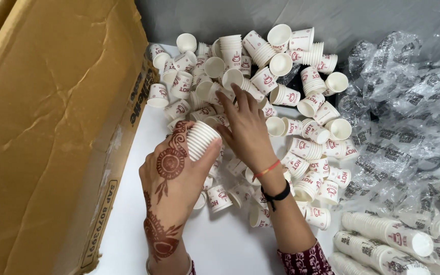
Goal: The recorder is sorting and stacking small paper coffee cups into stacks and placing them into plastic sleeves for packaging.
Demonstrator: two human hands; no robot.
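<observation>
At far left, a big brown cardboard box (52, 127) leans over the edge of the white table (220, 244). Just right of it, the left hand (176, 170), patterned with dark red henna, back to the camera, fingers clenched round a nested stack of paper cups (201, 140); stack held tilted, rims pointing up and right, low against the heap. Stack looks light, thin-walled, easily crushed; best gripped round the ribbed sides, not by the rims, with gentle pressure. Right hand (245, 127) crosses beside it, wrist with thread bands, fingers spread and extended into the pile of loose cups (281, 102), fingertips touching a single cup; no firm grasp visible, hand looks released. Loose cups lie scattered, some upright, some on their sides, several in short nested runs. Further right, crumpled clear plastic wrappers (408, 112) with dark print. At lower right, wrapped sleeves of cups (388, 239) lying flat.
</observation>
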